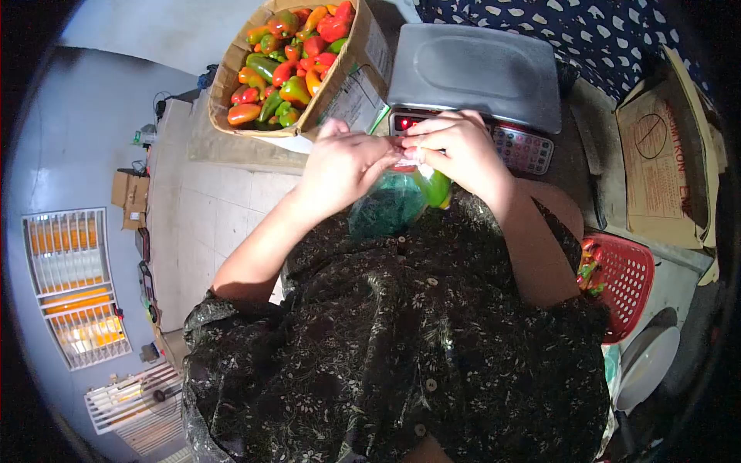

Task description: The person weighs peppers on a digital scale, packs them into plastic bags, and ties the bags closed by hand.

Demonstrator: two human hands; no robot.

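Note:
My left hand (345,164) and my right hand (461,153) meet in front of my chest, fingers pinched together on the gathered top of a clear greenish plastic bag (386,204). The bag hangs down against my dark patterned shirt. A green pepper (434,188) shows in or against the bag, below my right fingers; which of the two I cannot tell. Just beyond my hands is a digital scale (475,73) with a grey metal platform, its keypad and red-lit display partly covered by my fingers.
A cardboard box (355,100) full of red, orange and green peppers stands left of the scale. At right are a red perforated basket (627,282) with some peppers, an open carton (656,154) and a white bowl-like dish (650,369). A dark patterned cloth (571,23) hangs behind.

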